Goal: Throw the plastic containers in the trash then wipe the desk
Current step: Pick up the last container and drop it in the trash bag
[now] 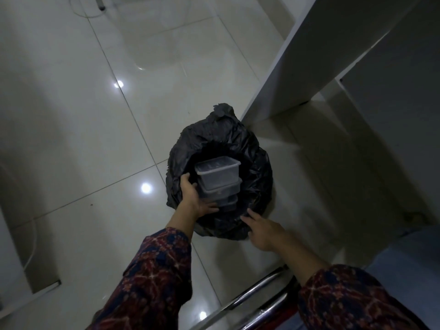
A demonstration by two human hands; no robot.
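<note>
Clear plastic containers (pixel 217 181), three or so with lids on, sitting stacked over the open mouth of a black trash bag (pixel 220 136) lining a bin on the pale tiled floor (pixel 83 115). Being gripped low on the stack's left side by the left hand (pixel 194 197), fingers curled round the lower tubs, thumb reaching along the near edge. Hovering just beside the bag's near rim, the right hand (pixel 263 231), fingers spread apart and straight, holding nothing, barely touching the plastic if at all. Standing just right of the bag, reaching far and right, a white desk panel (pixel 297 67). Showing at the near edge, patterned dark-red sleeves (pixel 152 277) and chrome tubing (pixel 257 298).
</note>
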